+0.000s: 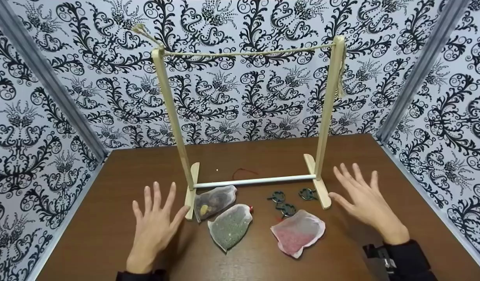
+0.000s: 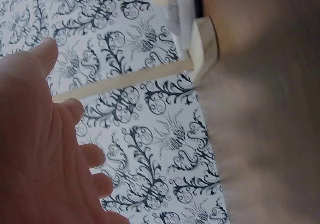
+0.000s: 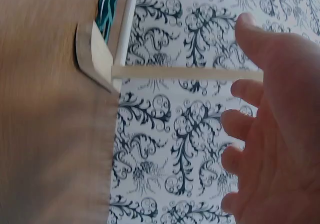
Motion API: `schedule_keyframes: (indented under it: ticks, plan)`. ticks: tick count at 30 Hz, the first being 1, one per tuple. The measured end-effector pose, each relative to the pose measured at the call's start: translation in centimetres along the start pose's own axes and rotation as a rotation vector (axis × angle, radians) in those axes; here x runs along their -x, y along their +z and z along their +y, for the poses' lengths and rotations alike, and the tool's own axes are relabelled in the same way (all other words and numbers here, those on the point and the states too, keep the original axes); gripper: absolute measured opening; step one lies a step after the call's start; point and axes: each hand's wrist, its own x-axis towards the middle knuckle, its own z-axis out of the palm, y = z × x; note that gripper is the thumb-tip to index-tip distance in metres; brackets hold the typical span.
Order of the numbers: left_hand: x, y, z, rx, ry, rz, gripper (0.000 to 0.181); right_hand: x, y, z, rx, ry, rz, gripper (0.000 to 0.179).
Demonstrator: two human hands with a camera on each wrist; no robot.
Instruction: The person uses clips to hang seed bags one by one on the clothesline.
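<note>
Fingers spread and straight, my left hand [image 1: 154,228] is held beside the left foot of a wooden stand [image 1: 326,113]. My right hand [image 1: 365,199], also spread, is by the stand's right foot [image 1: 321,193]; both hands hold nothing. Between them lie three mesh pouches: one with brown and yellow pieces [image 1: 216,201], one with green dried bits [image 1: 231,228], and one with pink grains [image 1: 298,234]. Several dark green ring-shaped clips [image 1: 278,196] lie behind the pink pouch. In the wrist views the left palm [image 2: 35,149] and right palm [image 3: 285,134] show bare.
A thin rope [image 1: 248,53] runs between the stand's post tops, its loose ends hanging out. A white rod [image 1: 255,181] joins the posts low down. Behind it a thin reddish cord [image 1: 246,170] lies on the brown table [image 1: 146,164]. Patterned walls [image 1: 240,97] enclose the back and sides.
</note>
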Motion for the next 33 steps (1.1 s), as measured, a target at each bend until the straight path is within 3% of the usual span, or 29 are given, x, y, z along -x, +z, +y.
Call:
schedule_keyframes:
  ticks: [5,11,22,28,33]
  plan:
    - [-0.5,0.3,1.2,0.005,0.04,0.003,0.074,-1.1,0.5,-0.9,-0.027,-0.078,0.063,0.067]
    - [-1.9,1.1,3.4,0.02,0.087,0.024,0.073,-2.8,0.9,-1.9,-0.081,-0.117,0.116,0.058]
    - [-5.9,2.1,10.6,0.105,0.196,0.095,0.077,-5.9,2.4,-3.2,-0.215,-0.181,0.154,0.067]
    - [-7.3,4.2,14.9,0.151,0.202,-0.006,0.078,-7.2,4.0,-4.3,-0.265,-0.194,0.123,0.074]
    - [-7.7,6.8,17.4,0.137,0.258,0.045,0.076,-7.7,5.4,-4.9,-0.292,-0.229,0.058,0.061]
